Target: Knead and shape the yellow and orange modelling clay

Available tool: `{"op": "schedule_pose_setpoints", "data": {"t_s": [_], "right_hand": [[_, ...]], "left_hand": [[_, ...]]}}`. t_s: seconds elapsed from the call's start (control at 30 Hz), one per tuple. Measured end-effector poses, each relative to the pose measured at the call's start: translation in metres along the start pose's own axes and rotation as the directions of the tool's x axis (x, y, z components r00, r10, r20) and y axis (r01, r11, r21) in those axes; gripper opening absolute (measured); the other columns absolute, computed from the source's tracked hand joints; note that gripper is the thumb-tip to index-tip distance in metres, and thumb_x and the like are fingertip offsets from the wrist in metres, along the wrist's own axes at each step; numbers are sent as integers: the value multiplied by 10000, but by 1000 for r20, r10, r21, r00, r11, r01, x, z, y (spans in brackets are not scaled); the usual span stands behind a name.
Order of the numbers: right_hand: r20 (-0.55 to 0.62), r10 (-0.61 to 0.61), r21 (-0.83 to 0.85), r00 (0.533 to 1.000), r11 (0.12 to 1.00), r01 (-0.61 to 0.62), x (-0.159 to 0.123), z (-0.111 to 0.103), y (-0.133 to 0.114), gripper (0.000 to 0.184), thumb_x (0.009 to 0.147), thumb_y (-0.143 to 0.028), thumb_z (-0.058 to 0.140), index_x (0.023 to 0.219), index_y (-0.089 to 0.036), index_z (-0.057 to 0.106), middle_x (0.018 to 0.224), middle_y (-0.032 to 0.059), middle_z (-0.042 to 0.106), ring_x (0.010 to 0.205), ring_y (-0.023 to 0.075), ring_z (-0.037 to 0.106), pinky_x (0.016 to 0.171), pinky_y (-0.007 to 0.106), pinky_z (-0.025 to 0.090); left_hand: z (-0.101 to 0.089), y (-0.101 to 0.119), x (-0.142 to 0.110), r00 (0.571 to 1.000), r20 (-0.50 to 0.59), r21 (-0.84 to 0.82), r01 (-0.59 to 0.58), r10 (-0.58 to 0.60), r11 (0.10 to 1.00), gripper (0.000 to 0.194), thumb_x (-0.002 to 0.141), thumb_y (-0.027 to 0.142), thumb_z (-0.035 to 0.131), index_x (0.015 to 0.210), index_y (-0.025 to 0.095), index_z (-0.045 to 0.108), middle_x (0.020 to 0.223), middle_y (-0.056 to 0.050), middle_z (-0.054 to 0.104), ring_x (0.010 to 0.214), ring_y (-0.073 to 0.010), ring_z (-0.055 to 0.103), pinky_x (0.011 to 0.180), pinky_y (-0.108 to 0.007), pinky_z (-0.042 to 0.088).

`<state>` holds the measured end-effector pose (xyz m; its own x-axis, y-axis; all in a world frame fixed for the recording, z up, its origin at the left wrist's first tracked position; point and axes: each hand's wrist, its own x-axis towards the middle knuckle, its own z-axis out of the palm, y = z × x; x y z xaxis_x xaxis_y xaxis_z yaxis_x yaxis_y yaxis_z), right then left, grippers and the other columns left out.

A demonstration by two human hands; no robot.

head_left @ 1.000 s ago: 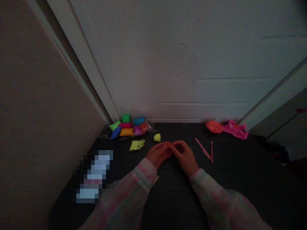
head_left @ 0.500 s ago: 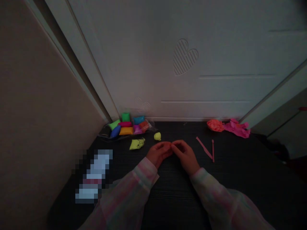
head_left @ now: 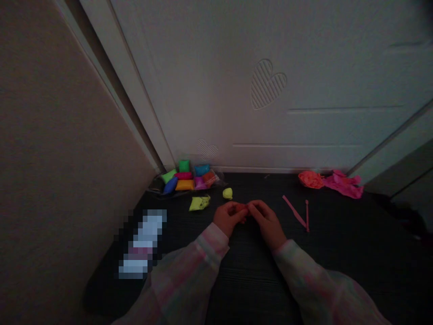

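Note:
My left hand (head_left: 228, 217) and my right hand (head_left: 267, 220) meet over a dark surface (head_left: 250, 271), fingers curled and pinched together on a small red piece of clay (head_left: 242, 208) held between them. A yellow clay ball (head_left: 228, 193) lies just beyond my left hand. A yellow-green wrapper (head_left: 199, 203) lies to its left. Two thin pink modelling tools (head_left: 297, 212) lie to the right of my right hand.
A clear pack of several coloured clay packets (head_left: 188, 178) sits at the back left by the white door (head_left: 270, 85). An orange lump (head_left: 310, 179) and a crumpled pink wrapper (head_left: 343, 185) lie at the back right. A blurred-out object (head_left: 142, 243) lies at the left.
The view has shifted a little, so everything sits slightly further right. My hands stay pinched together; a bit of red clay now shows between the fingers.

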<state>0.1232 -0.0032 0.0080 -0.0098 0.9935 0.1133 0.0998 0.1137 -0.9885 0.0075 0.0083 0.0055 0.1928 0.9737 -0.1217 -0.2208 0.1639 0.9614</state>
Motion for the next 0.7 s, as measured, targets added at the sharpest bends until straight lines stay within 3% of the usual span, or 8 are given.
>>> {"op": "schedule_pose_setpoints", "data": {"t_s": [0.17,0.33,0.57,0.7], "right_hand": [[58,34,37,998,999,-36,1,4,5,190,636,-334,523,740,-178,491,701,2,549,653,121,518,613,249,409],[84,88,-26,993,996,-87,3,1,6,234,624,-347,526,783,-175,519,717,19,582,651,138,540,616,273,424],[-4,39,-111,999,993,-39,10,-9,3,166,623,-333,517,669,-176,543,628,-1,575,598,131,534,583,266,415],[-57,27,-108,998,994,-33,11,-9,5,184,628,-340,510,710,-179,547,677,7,589,640,135,542,611,273,419]], "left_hand": [[0,-4,-2,996,-58,159,-59,69,986,109,547,163,570,549,137,464,419,48,470,386,-62,436,408,-192,342],[-2,-9,0,999,-12,208,-42,45,977,98,584,214,543,623,131,510,446,24,511,388,-80,469,399,-200,364],[1,-7,1,997,35,-70,72,-70,995,331,563,210,583,871,119,501,669,-49,592,533,-137,558,554,-294,435],[-1,-6,2,991,43,-259,135,-128,957,446,524,164,610,935,135,441,640,-40,600,541,-152,568,581,-314,428]]}}
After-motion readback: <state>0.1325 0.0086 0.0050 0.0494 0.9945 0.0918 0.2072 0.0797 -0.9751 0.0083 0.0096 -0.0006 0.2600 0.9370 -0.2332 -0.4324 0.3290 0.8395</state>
